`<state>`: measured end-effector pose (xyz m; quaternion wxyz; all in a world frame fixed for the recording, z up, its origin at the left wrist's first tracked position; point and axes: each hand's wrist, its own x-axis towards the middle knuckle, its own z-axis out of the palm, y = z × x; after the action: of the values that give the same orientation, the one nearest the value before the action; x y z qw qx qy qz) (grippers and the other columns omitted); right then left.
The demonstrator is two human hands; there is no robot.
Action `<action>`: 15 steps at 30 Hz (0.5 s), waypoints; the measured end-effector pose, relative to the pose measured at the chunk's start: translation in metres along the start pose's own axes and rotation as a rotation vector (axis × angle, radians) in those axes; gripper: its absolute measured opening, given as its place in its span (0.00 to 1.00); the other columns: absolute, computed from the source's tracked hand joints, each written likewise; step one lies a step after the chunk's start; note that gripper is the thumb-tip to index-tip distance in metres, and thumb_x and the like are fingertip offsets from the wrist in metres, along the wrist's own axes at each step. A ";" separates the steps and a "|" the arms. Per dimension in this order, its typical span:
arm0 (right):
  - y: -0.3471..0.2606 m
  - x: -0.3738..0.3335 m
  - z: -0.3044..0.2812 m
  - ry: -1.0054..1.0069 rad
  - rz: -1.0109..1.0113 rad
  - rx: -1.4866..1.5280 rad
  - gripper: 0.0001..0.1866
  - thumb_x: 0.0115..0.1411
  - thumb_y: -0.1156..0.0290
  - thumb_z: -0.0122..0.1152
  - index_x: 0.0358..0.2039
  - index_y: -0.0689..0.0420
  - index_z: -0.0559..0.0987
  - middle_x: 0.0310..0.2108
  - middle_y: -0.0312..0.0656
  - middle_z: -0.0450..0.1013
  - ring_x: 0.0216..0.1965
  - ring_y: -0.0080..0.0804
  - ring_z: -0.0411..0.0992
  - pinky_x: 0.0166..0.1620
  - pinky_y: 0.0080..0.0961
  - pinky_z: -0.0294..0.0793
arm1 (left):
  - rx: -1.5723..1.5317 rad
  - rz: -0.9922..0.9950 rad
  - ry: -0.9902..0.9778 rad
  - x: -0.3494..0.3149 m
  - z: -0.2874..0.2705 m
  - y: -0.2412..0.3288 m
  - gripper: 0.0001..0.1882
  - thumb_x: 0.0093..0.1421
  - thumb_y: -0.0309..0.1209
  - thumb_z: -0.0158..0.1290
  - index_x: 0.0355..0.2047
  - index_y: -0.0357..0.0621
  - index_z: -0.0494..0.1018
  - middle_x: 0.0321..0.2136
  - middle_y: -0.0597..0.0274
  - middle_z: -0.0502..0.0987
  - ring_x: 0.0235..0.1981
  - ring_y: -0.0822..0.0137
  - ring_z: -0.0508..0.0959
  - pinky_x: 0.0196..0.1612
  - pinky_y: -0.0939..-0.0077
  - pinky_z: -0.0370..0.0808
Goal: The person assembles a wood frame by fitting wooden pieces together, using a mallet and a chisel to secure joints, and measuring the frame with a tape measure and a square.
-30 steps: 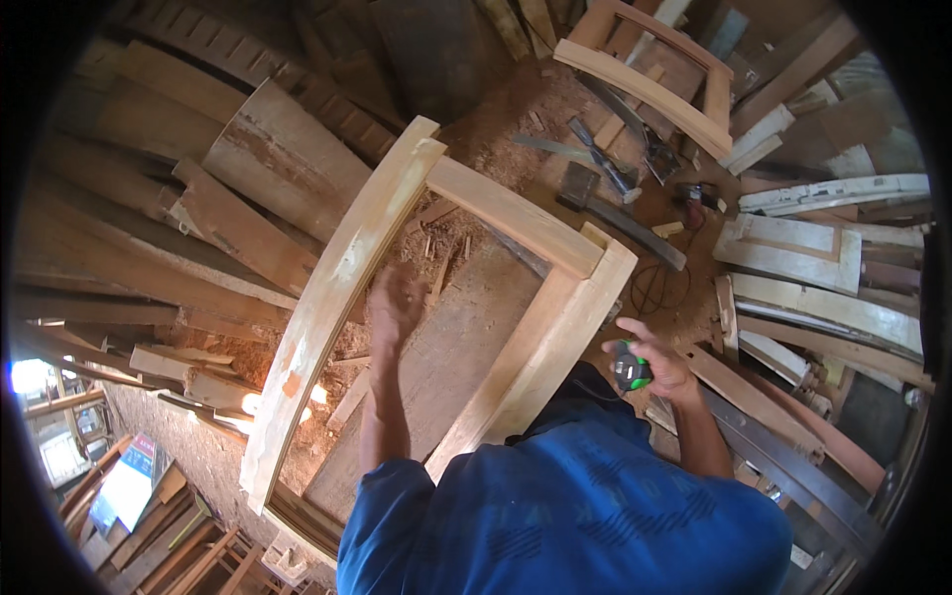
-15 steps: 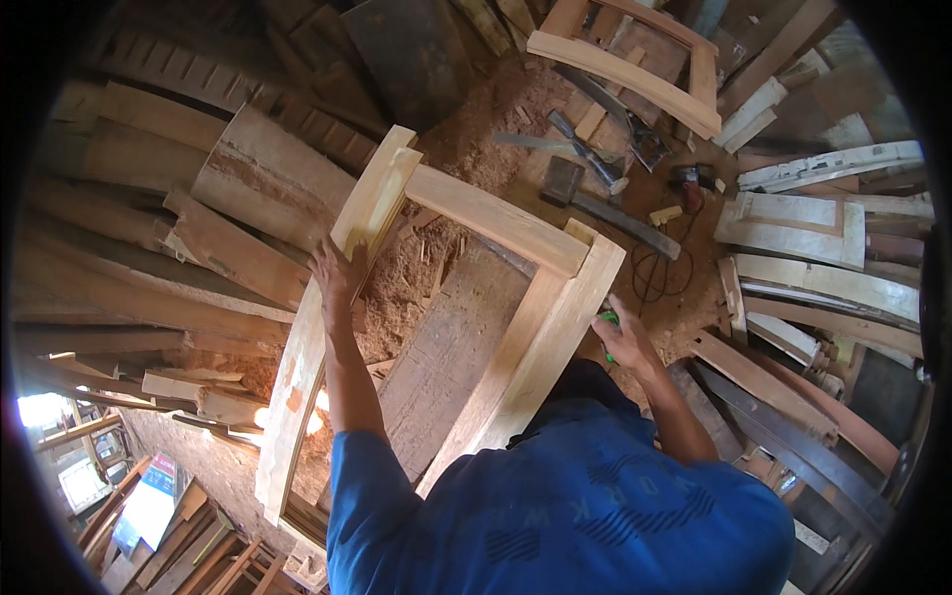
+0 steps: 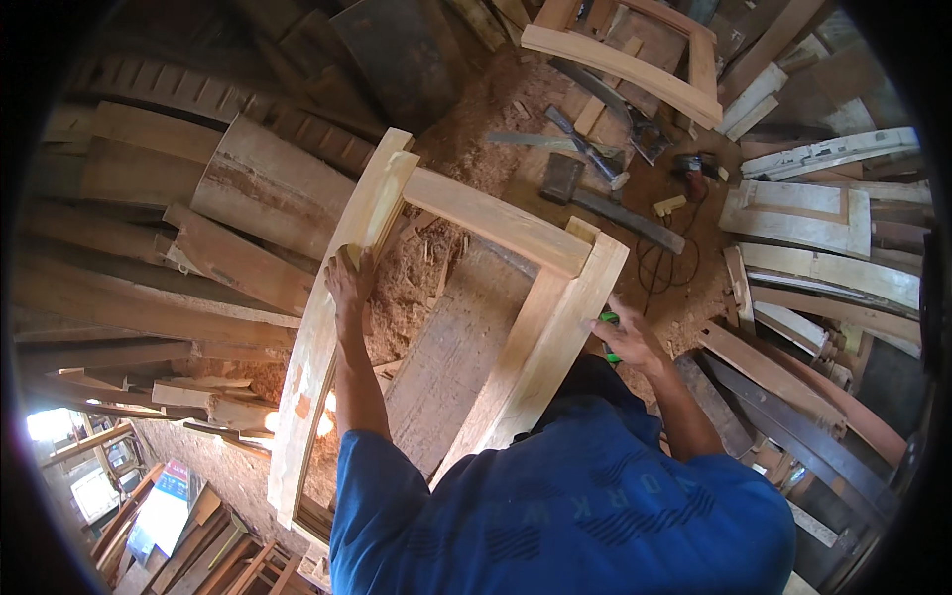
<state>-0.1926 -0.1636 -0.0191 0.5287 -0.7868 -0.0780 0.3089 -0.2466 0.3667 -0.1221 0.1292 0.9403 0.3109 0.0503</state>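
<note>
Wooden frame (image 3: 466,206), one, pale, lying in front of the person at a slant, with a curved left board (image 3: 305,382), a far rail (image 3: 531,236) and a straight right board (image 3: 555,332).

Left hand (image 3: 348,280), one: laid on the left board, back of the hand upward, fingers slightly apart and pointing away from the body. Underside hidden; unclear whether it grips or only rests. Left forearm (image 3: 359,372) running almost straight forward from the sleeve, over the near part of the frame, elbow well out from the torso.

Right hand (image 3: 635,342), one: curled around a tape measure (image 3: 611,347), green and dark, mostly covered by the fingers. Held just beside the outer edge of the right board, fingertips toward the wood; contact not clear. Right forearm (image 3: 689,412) angling forward and inward from the sleeve, elbow bent to the right.

Shirt (image 3: 565,496), blue, filling the lower middle.

Beyond the far rail: a second frame (image 3: 625,67), wooden; a dark bar (image 3: 635,223); a cord (image 3: 654,283), looped on the floor (image 3: 476,114) among sawdust.
</note>
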 end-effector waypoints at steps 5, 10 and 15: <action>-0.054 -0.019 -0.019 0.019 0.256 -0.191 0.48 0.63 0.63 0.64 0.76 0.62 0.49 0.67 0.56 0.64 0.53 0.41 0.73 0.56 0.34 0.73 | -0.078 -0.023 0.291 -0.026 -0.010 0.028 0.31 0.67 0.52 0.55 0.58 0.39 0.70 0.49 0.35 0.76 0.50 0.40 0.76 0.52 0.44 0.72; -0.062 -0.023 0.013 -0.076 -0.181 -0.298 0.49 0.63 0.61 0.62 0.76 0.60 0.45 0.53 0.57 0.68 0.46 0.47 0.73 0.53 0.40 0.75 | -1.038 0.132 -0.769 -0.121 -0.039 0.143 0.23 0.70 0.41 0.57 0.58 0.39 0.73 0.52 0.49 0.80 0.53 0.53 0.79 0.56 0.58 0.78; -0.085 -0.016 0.059 -0.245 -0.206 -0.470 0.53 0.58 0.65 0.66 0.75 0.63 0.44 0.57 0.65 0.65 0.56 0.59 0.71 0.59 0.47 0.72 | -0.913 0.366 -1.073 -0.186 -0.042 0.206 0.17 0.68 0.38 0.61 0.51 0.40 0.76 0.42 0.58 0.81 0.46 0.64 0.79 0.52 0.65 0.77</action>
<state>-0.2214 -0.0881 0.0478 0.3470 -0.8326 -0.2901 0.3197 -0.2856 0.1052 -0.0278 0.6329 0.7248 -0.0095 -0.2720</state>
